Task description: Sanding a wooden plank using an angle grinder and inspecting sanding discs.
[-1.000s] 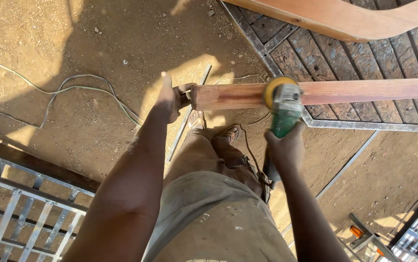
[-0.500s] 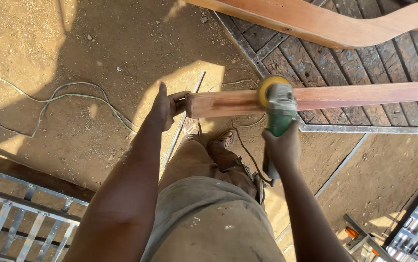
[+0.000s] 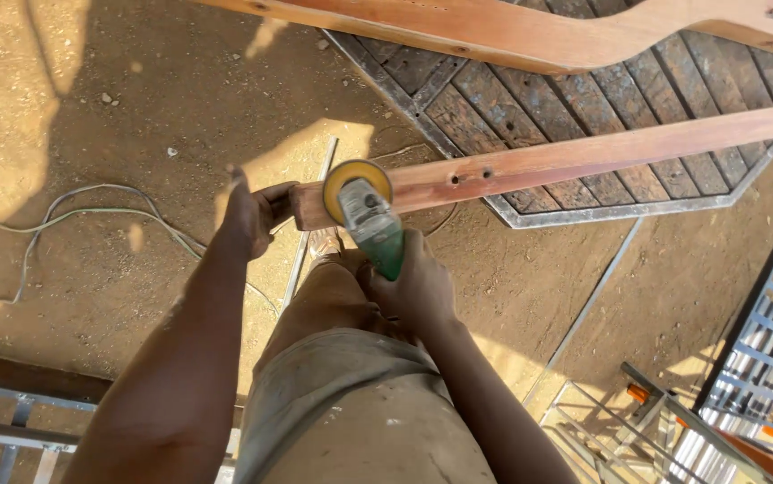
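Spanning the dirt ground (image 3: 91, 108), long wooden rail (image 3: 584, 157), near end clasped by left hand (image 3: 252, 215). Green angle grinder (image 3: 373, 224) gripped in right hand (image 3: 418, 287), yellow sanding disc (image 3: 342, 179) touching rail's end. Grey cable (image 3: 82, 215) well apart at left.

Illumination: strong, low, warm sunlight. Hard-edged shadows cover most of the dirt ground (image 3: 117, 269); bright patches remain at its left edge. Focus sharp; slight wide-angle stretching at frame edges.
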